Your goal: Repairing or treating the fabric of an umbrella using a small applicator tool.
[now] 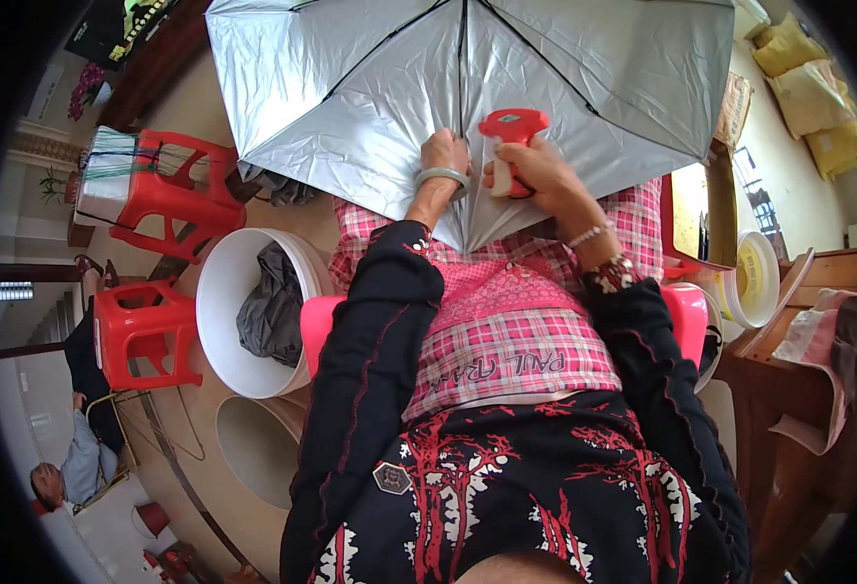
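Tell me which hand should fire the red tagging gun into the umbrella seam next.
Right, likely. The right hand already grips the red tagging gun, its tip at the silver umbrella seam. The left hand presses the fabric flat beside it, steadying it.

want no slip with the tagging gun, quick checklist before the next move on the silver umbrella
1. Right hand grips the red plastic tagging gun: ok.
2. Left hand presses the silver fabric umbrella canopy by the seam: ok.
3. Gun tip against the fabric: cannot tell, hidden.
4. Left fingers out of the tip's path: cannot tell.
5. Canopy resting over the lap: ok.
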The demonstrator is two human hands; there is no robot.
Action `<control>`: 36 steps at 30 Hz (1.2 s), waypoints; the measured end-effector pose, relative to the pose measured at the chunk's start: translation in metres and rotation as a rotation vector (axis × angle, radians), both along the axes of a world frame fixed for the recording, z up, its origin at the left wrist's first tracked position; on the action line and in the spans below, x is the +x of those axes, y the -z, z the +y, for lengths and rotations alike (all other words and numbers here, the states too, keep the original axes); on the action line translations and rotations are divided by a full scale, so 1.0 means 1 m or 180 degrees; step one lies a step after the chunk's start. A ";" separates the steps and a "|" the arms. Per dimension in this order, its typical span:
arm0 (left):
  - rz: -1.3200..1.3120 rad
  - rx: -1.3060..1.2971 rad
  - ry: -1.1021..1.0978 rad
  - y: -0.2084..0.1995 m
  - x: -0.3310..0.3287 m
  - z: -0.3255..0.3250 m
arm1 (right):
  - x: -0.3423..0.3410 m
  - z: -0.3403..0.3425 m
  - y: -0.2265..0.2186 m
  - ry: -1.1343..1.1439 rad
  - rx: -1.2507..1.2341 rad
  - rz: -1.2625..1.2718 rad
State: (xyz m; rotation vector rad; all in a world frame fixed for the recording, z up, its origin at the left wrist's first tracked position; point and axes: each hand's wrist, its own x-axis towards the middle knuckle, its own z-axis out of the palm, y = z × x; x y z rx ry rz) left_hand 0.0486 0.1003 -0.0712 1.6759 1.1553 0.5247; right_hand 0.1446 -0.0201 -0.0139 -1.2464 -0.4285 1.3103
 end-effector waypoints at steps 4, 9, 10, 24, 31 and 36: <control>0.0623 0.0300 0.0218 0.032 -0.030 0.068 | 0.013 -0.016 -0.060 0.0012 0.0416 -0.1401; 0.2795 0.1408 0.1227 -0.058 -0.037 0.103 | 0.060 -0.047 -0.080 0.0568 0.0077 -0.2624; 0.3117 0.1704 0.1133 -0.072 -0.062 0.119 | 0.057 -0.046 -0.084 0.0527 0.0019 -0.2788; 0.2293 0.2042 0.1056 -0.047 -0.030 0.058 | 0.045 -0.028 -0.035 0.0001 -0.0102 -0.2084; 0.2042 0.1870 0.0719 -0.040 -0.025 0.024 | 0.059 -0.029 -0.007 0.0523 0.0138 -0.1087; 0.1660 0.1680 0.0281 -0.023 -0.028 0.008 | 0.077 -0.022 0.026 0.0357 0.0362 -0.0936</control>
